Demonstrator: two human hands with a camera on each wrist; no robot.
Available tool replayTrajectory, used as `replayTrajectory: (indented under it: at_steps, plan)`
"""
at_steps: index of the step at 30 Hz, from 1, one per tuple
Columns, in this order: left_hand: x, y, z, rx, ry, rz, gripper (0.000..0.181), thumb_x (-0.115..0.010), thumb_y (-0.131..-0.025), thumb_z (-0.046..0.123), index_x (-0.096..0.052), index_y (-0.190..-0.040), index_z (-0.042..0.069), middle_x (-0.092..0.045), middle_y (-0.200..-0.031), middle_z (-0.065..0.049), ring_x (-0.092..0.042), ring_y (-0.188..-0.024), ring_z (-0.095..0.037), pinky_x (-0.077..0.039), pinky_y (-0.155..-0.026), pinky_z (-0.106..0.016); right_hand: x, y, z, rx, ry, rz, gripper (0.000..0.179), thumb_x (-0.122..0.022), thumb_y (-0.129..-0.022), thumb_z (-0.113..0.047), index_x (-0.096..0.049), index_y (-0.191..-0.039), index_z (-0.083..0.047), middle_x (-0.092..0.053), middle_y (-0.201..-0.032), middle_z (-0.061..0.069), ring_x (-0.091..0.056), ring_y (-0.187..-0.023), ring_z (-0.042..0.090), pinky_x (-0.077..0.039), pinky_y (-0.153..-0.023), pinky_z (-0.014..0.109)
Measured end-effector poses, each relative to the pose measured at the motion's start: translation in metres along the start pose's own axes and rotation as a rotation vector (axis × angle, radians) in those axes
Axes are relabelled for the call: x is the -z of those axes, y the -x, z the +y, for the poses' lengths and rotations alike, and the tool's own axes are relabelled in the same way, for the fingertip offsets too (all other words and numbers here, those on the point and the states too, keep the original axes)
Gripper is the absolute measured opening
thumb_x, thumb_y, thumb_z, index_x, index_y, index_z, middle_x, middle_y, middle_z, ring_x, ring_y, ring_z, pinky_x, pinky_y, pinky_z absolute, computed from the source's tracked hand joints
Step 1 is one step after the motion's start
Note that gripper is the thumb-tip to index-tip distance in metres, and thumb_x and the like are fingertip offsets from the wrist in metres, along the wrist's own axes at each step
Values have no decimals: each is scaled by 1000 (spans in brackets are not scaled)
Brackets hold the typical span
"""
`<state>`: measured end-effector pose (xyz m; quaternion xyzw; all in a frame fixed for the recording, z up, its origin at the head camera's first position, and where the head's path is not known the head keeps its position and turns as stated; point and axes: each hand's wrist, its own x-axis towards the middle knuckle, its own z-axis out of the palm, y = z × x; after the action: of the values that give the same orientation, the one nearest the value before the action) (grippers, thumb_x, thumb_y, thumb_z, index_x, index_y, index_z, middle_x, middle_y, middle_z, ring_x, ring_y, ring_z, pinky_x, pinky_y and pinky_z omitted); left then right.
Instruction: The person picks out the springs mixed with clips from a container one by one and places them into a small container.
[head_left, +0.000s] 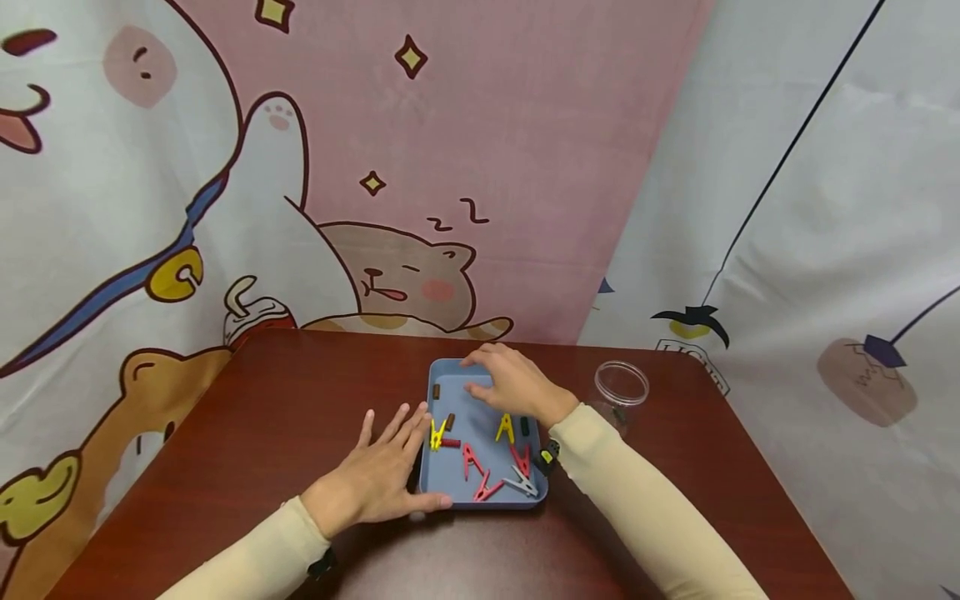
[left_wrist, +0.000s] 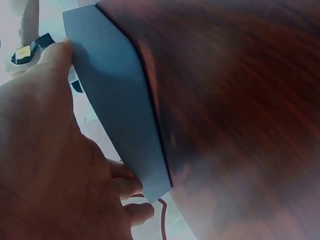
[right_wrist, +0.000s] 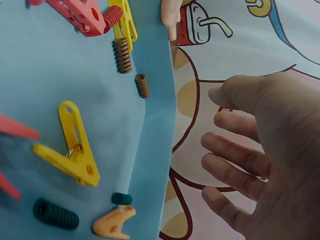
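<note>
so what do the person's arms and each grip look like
The left sleeve and right sleeve are long, plain and cream. The left wrist device looks small and dark; the right wrist device is dark with a yellow patch. The left grip and right grip wear no gloves, and no rings show.

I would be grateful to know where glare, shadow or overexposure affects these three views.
Head view: soft sheen on the near tabletop, darker shadow beside the right sleeve; left wrist view: the left hand looks dark against a washed-out background, with pale glare on the tabletop; right wrist view: the right hand is shaded toward the lower-right corner.
</note>
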<state>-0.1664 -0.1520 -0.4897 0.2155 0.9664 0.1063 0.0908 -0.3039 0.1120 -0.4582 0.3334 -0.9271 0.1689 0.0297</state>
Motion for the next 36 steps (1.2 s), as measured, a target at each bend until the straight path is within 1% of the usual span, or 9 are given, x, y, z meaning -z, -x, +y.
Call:
replayTrajectory:
  at_steps: [5, 9, 12, 17, 20, 24, 28, 36]
  plan:
    - [2, -2, 2, -1, -14, -6, 131, -65, -97, 94, -25, -186, 7, -16, -198, -12, -18, -184, -43, -10, -141, -85, -6, -10, 0, 5, -20, -28, 45, -86, -109, -34, -79, -148, -12, -76, -153, 8, -71, -144, 33, -60, -122, 56]
    - [2, -2, 1, -1, -20, -9, 131, -64, -98, 95, -24, -187, 7, -14, -198, -12, -17, -184, -43, -9, -141, -86, -9, -18, -2, 5, -9, -45, 45, -85, -110, -35, -79, -149, -14, -75, -154, 7, -71, -146, 32, -61, -121, 55]
    - [2, -2, 1, 1, -23, -9, 131, -63, -98, 95, -23, -187, 7, -13, -199, -12, -17, -184, -43, -9, -141, -85, -13, -26, -4, 7, -20, -56, 45, -85, -109, -32, -79, -149, -13, -76, -154, 8, -71, -146, 32, -61, -121, 56]
    - [1, -1, 1, 5, -18, -16, 132, -63, -97, 96, -23, -187, 7, -14, -199, -11, -17, -184, -42, -9, -141, -86, -22, -33, -6, 27, -61, -106, 46, -85, -110, -30, -78, -150, -9, -77, -150, 11, -74, -141, 33, -63, -117, 54]
    - [0, -2, 1, 1, -19, -16, 132, -63, -97, 96, -24, -187, 7, -14, -198, -11, -17, -184, -43, -9, -141, -86, -27, -36, -9, 20, -64, -134, 45, -84, -110, -29, -78, -150, -9, -78, -149, 11, -75, -139, 32, -65, -115, 53]
    - [1, -2, 1, -1, -22, -15, 132, -63, -97, 96, -24, -187, 7, -15, -198, -11, -17, -184, -43, -9, -141, -85, -35, -42, -11, 10, -18, -144, 44, -84, -110, -30, -80, -148, -10, -78, -146, 11, -75, -137, 30, -66, -113, 49]
    - [1, -2, 1, -2, -25, -12, 132, -63, -97, 96, -24, -187, 7, -15, -198, -12, -17, -184, -43, -9, -141, -86, -45, -48, -13, 10, 34, -158, 46, -85, -109, -35, -80, -148, -10, -79, -146, 9, -76, -135, 27, -67, -111, 45]
    - [-1, -3, 1, -4, -24, -11, 132, -63, -97, 95, -23, -187, 7, -14, -198, -12, -18, -184, -43, -9, -140, -86, -59, -55, -13, -28, 92, -189, 47, -87, -108, -39, -82, -144, -11, -79, -142, 7, -77, -127, 23, -69, -106, 44]
